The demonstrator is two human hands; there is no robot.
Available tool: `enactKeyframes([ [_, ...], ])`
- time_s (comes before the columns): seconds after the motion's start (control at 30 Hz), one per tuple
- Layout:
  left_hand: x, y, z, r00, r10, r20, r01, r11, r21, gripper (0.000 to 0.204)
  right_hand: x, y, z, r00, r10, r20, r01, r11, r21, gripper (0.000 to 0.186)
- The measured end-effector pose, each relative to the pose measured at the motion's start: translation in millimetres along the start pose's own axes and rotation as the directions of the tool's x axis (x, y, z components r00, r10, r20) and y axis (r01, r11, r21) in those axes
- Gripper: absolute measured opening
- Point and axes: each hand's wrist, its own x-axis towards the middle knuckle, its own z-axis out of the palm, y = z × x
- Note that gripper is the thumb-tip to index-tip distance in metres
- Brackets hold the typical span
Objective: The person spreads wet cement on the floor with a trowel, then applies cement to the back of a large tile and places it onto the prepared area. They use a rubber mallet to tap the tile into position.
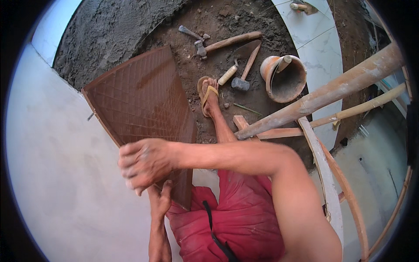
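A large brown tile (pixel 144 91) leans at a slant before me, its grid-ridged back facing up and its lower corner by my red trousers (pixel 235 209). My left hand (pixel 160 200) grips the tile's lower left edge, thumb over the upper face. Just above it, my right hand (pixel 147 163) is at the same edge, the forearm crossing over the tile. Its fingers are curled and slightly blurred; whatever they close on is hidden under the hand. One sandalled foot (pixel 209 94) rests on the soil right of the tile.
On the soil lie a wooden-handled hammer (pixel 231 41), a mallet (pixel 241 83), a trowel (pixel 228 75) and a mortar-stained bucket (pixel 286 85). A bamboo pole (pixel 331 89) and wooden frame (pixel 323 170) stand at right. Wet mortar (pixel 104 35) is spread at far left; pale tiles (pixel 316 48) curve beyond.
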Motion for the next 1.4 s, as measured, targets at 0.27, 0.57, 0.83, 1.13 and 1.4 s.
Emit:
enactKeyframes([
  [0.27,-2,-3,5,0.998,-0.009,-0.066,0.001,0.992,-0.127,0.021,-254,85,-111,-0.288,0.555,-0.780,-0.944,-0.304,0.132,0.089],
  [0.57,-13,-12,-3,0.991,-0.114,-0.067,0.099,0.975,-0.197,0.025,-330,96,-164,-0.551,0.182,-0.814,-0.808,-0.360,0.466,0.036],
  [0.83,-50,-20,3,0.961,-0.232,-0.147,0.188,0.946,-0.264,0.033,-272,64,-150,-0.609,0.269,-0.747,-0.773,0.014,0.635,0.032],
  [1.13,-57,-118,18,0.958,-0.219,-0.186,0.120,0.894,-0.432,0.035,-207,1,-129,-0.429,0.625,-0.653,-0.768,0.128,0.627,0.028],
  [1.4,-45,-131,8,0.948,-0.211,-0.238,0.062,0.855,-0.514,0.034,-192,4,-95,0.130,0.893,-0.431,-0.974,0.196,0.113,0.031],
])
